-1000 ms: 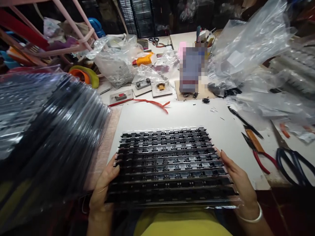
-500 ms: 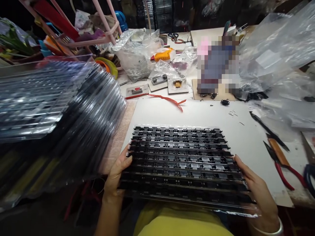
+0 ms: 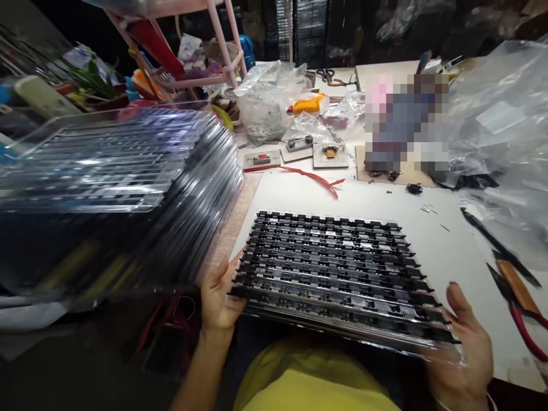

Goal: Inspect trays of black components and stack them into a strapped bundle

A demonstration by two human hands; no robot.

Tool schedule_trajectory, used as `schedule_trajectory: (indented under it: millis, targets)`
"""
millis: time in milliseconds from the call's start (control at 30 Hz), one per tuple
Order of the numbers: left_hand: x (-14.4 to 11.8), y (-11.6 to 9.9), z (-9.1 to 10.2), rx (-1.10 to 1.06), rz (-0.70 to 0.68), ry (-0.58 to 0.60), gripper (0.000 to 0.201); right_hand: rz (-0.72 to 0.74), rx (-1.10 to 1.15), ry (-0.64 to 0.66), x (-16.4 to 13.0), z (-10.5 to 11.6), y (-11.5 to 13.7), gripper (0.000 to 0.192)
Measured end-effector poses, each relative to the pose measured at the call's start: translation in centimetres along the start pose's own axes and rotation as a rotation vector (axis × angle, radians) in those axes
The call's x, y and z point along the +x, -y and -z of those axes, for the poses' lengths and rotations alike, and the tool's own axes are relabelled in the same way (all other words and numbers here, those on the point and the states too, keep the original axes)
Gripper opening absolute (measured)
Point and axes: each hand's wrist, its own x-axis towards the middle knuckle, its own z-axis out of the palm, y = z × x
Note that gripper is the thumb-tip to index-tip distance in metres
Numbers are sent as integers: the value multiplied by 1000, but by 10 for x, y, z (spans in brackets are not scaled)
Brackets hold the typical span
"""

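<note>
- Step: both hands are carrying a tray [image 3: 338,274] low over the white board [image 3: 432,240], near the body.
- Left hand [image 3: 220,297] is clamping the left edge; right hand [image 3: 464,342] is cupping the near right corner, fingers partly spread.
- Next move is calling for level, even support.
- Tray: thin clear plastic, ribbed, rows of small black parts; matching tray stack [image 3: 111,188] alongside, glossy.

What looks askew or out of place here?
The tray of black parts is held tilted, its near edge past the table edge, between left hand and right hand. The tray stack on the left leans, fanned out toward the table. Small bits lie loose.
</note>
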Motion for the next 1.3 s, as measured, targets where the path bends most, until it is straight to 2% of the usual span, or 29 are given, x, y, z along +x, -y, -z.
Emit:
schedule_trajectory:
  millis: [133,267,367,533,633,733,1000,1167,1233,1300]
  targets:
    - [-7,6,3,142,-39,-18,55,-30,29,-51,-7,0,-5,34]
    - [-11,4,-1,245,0,-75,58,-62,-92,-73,-12,-2,-4,23]
    - [-10,1,3,267,4,-171,58,-56,-131,-47,-12,-4,-5,14]
    - [-4,0,10,231,-18,-338,47,-67,-78,52,-9,-10,-8,15]
    - [-3,0,5,238,-36,-520,41,-51,-57,121,-8,-13,-8,18]
    - [-3,0,-1,253,-49,-610,38,-38,-39,140,-8,-15,-7,19]
    - [0,-3,-11,207,-14,-627,44,-56,-1,146,-5,-14,-5,16]
    - [-3,2,5,112,-161,-290,44,-58,-16,192,-1,-13,-5,19]
    - [-4,6,9,120,-195,-260,46,-23,-8,191,1,-11,-5,19]
    - [-5,8,8,158,-150,-254,51,-5,9,152,3,-8,-6,17]
